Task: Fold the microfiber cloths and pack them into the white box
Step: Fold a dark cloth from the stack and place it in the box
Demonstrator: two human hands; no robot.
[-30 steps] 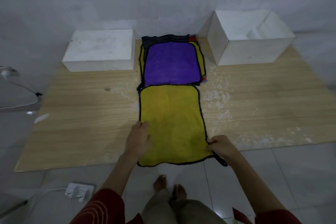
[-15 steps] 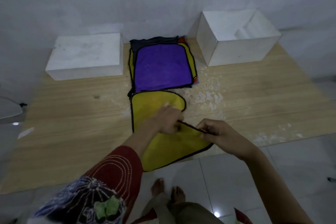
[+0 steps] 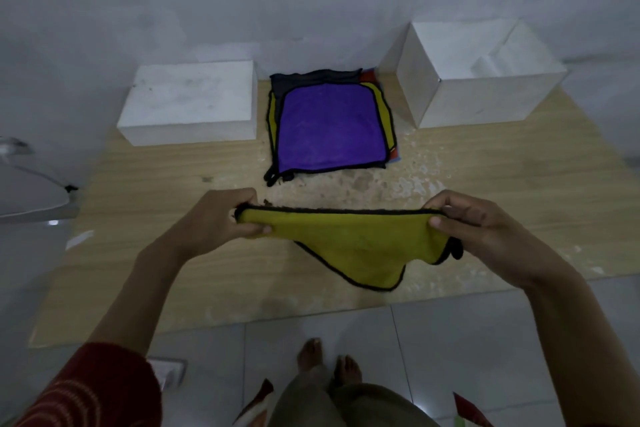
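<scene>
You stand over a wooden board (image 3: 173,218) on a tiled floor, with a closed white block (image 3: 190,104) at its far left and the open white box (image 3: 485,97) at its far right. Nothing coloured shows inside the box, so as far as you can see no cloth is packed yet. Between them lies the stack (image 3: 330,125), purple on top with yellow, dark and red edges showing beneath; all of that is left to fold.

The yellow cloth (image 3: 356,246) hangs in the air over the board's near part, doubled over, its loose corner drooping. Your left hand (image 3: 214,222) pinches the left end of its top edge, fingers closed on it; your right hand (image 3: 474,225) pinches the right end likewise. I judge this the first fold, roughly halfway made.
</scene>
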